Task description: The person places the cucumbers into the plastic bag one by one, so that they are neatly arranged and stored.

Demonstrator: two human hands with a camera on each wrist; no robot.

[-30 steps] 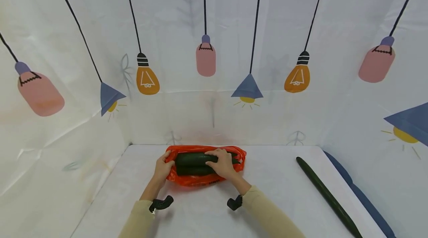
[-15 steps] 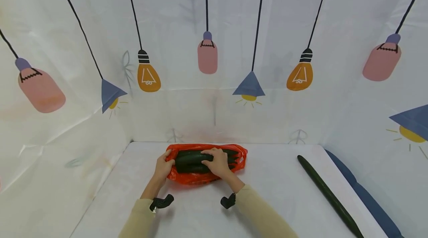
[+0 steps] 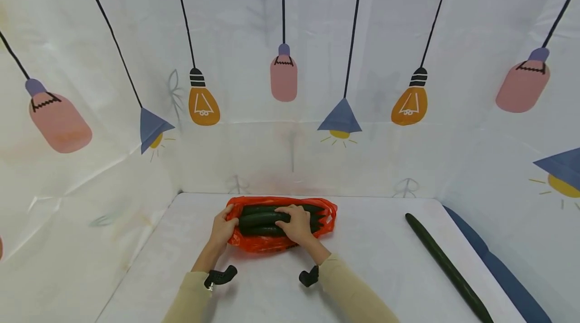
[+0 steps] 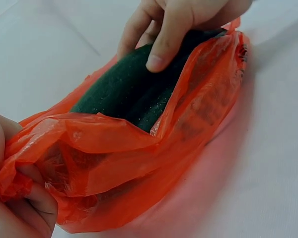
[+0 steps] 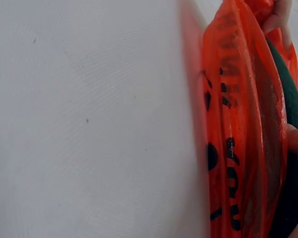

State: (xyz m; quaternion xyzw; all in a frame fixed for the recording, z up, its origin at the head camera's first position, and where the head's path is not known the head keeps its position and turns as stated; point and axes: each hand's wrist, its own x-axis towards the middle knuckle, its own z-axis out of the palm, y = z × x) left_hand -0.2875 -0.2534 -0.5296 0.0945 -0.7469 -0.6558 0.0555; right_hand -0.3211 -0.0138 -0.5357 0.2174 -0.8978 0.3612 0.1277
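Observation:
An orange-red plastic bag (image 3: 265, 248) lies at the back of the white table, its mouth spread upward around several dark green cucumbers (image 3: 259, 220). At the bag's left end, my left hand (image 3: 222, 231) grips the gathered plastic; the bunched film shows between its fingers (image 4: 32, 210) in the left wrist view. My right hand (image 3: 296, 223) holds a cucumber (image 4: 111, 89) inside the bag from above, thumb on the near side and fingers on the far side. Black printing shows on the bag's side (image 5: 243, 158) in the right wrist view. Plastic hides the cucumbers' undersides.
One long dark cucumber (image 3: 446, 265) lies slantwise on the right of the table (image 3: 371, 242). A white wall sheet (image 3: 254, 156) printed with hanging lamps closes off the back and sides. Blue fabric (image 3: 503, 267) edges the table's right side.
My right hand has shifted slightly left along the cucumbers, uncovering more of their pointed right ends, and stays on them. My left hand keeps its grip on the bag.

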